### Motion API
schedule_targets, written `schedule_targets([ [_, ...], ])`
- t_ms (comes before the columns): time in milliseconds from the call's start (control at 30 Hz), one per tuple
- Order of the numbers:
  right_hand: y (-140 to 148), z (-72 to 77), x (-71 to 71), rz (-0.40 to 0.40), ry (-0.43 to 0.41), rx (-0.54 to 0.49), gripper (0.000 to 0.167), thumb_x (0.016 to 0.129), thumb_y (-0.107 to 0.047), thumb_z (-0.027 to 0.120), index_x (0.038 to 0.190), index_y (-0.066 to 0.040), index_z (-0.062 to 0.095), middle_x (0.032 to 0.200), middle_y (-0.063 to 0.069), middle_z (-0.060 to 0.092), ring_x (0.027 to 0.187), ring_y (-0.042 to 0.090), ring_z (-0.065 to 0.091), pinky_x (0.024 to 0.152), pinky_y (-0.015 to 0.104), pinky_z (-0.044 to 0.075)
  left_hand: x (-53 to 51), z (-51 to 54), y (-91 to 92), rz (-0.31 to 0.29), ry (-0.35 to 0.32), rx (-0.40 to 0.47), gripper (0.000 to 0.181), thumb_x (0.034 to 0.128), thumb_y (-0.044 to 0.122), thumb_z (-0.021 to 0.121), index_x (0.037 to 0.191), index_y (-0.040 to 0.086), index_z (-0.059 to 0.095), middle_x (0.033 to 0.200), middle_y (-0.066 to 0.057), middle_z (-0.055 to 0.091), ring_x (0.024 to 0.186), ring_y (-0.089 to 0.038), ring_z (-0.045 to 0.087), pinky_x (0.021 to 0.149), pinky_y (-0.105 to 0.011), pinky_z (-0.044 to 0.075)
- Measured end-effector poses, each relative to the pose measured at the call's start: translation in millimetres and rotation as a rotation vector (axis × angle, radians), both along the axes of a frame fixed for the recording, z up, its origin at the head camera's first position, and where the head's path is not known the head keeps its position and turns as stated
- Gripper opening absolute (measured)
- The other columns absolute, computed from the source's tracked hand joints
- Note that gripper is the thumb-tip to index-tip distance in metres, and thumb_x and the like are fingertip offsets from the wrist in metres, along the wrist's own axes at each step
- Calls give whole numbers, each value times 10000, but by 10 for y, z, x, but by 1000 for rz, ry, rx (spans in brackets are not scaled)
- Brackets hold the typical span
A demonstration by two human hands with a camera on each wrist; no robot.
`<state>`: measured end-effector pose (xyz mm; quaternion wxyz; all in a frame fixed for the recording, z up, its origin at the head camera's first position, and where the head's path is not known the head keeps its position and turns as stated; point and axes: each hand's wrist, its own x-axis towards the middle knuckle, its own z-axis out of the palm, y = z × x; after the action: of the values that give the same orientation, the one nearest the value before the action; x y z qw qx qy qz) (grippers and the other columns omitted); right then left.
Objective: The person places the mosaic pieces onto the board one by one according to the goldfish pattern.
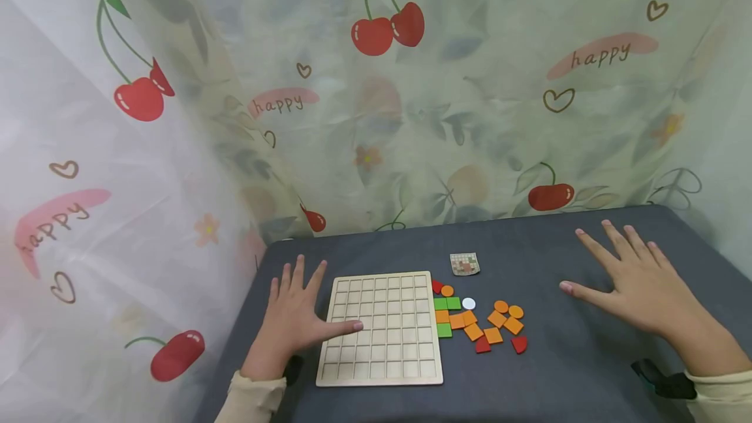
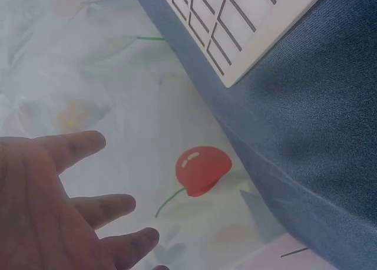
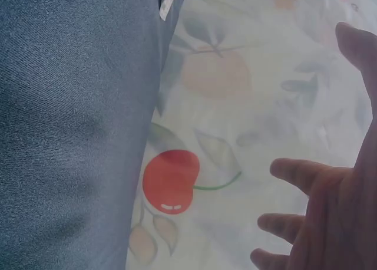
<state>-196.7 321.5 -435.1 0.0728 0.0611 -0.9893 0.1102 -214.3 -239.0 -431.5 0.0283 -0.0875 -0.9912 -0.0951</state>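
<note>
A pale wooden grid board lies on the dark table, its squares bare. My left hand is spread over the board's left side, thumb across the grid, holding nothing; whether it touches the board I cannot tell. In the left wrist view the left hand appears with fingers extended, apart from the board. Off to the right, my right hand is spread above the table with nothing in it. The right wrist view shows the right hand with straight fingers. Several orange square tiles lie between the hands.
Beside the board are green tiles, orange discs, a white disc and red quarter-round pieces. A small printed pattern card lies behind them. A cherry-patterned curtain surrounds the grey-blue table.
</note>
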Motion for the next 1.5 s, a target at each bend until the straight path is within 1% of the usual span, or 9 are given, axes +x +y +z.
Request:
schedule_targets([
  [367, -15, 13, 1, 17, 7, -4, 1066, 923, -756, 620, 1709, -159, 218, 1701, 366, 172, 1538, 643, 152, 1113, 832, 219, 16, -27, -20, -1, 2, 20, 1357, 662, 1016, 592, 1706, 217, 254, 1766, -243, 118, 1614, -523, 154, 1231, -751, 211],
  [633, -19, -6, 1, 56, 13, -44, 981, 934, -687, 678, 1643, -80, 378, 1646, 350, 313, 1402, 638, 363, 1010, 846, 339, -12, -105, 0, 21, 30, 79, 1213, 783, 981, 507, 1679, 182, 336, 1619, -223, 443, 1423, -458, 514, 1088, -653, 473],
  [700, -19, -23, 9, 79, 7, -83, 911, 948, -634, 699, 1600, -50, 445, 1615, 340, 366, 1374, 621, 399, 979, 825, 378, -17, -123, 10, 34, 15, 118, 1165, 820, 957, 494, 1669, 171, 358, 1579, -207, 482, 1387, -430, 540, 1050, -641, 501],
  [833, -53, -56, 14, 119, -3, -185, 788, 967, -532, 736, 1521, -8, 539, 1549, 318, 454, 1358, 571, 452, 963, 772, 429, -30, -158, 12, 51, -44, 251, 1007, 904, 844, 552, 1626, 152, 438, 1609, -184, 468, 1460, -414, 490, 1101, -654, 465],
  [1000, -104, -134, 34, 148, -19, -336, 664, 980, -445, 756, 1470, -28, 592, 1489, 262, 529, 1328, 514, 516, 962, 734, 464, -59, -237, -2, 67, -77, 404, 821, 967, 699, 624, 1566, 149, 517, 1496, -157, 565, 1322, -359, 590, 1016, -600, 526],
  [1133, -130, -225, 62, 161, 16, -386, 536, 975, -385, 777, 1408, -92, 658, 1392, 160, 630, 1196, 369, 622, 927, 554, 571, -84, -286, 0, 78, -74, 473, 769, 974, 681, 630, 1528, 153, 558, 1438, -154, 601, 1285, -351, 619, 1000, -578, 544],
  [1267, -154, -315, 66, 167, 46, -399, 467, 964, -353, 795, 1360, -125, 698, 1318, 103, 683, 1085, 198, 672, 845, 341, 582, -97, -312, 1, 89, -78, 521, 741, 974, 672, 637, 1494, 146, 593, 1429, -150, 614, 1293, -355, 621, 1013, -567, 543],
  [1400, -183, -381, 72, 174, 35, -432, 432, 966, -313, 797, 1343, -119, 709, 1287, 99, 696, 1024, 87, 683, 821, 294, 579, -113, -331, 0, 98, -80, 549, 707, 983, 635, 654, 1469, 122, 615, 1398, -141, 633, 1261, -345, 629, 998, -555, 545],
  [1500, -214, -422, 88, 185, 17, -458, 420, 967, -290, 796, 1336, -108, 711, 1278, 103, 700, 1002, 74, 683, 818, 281, 577, -120, -368, -9, 109, -89, 563, 696, 988, 617, 660, 1464, 110, 618, 1385, -137, 640, 1242, -335, 637, 991, -552, 548],
])
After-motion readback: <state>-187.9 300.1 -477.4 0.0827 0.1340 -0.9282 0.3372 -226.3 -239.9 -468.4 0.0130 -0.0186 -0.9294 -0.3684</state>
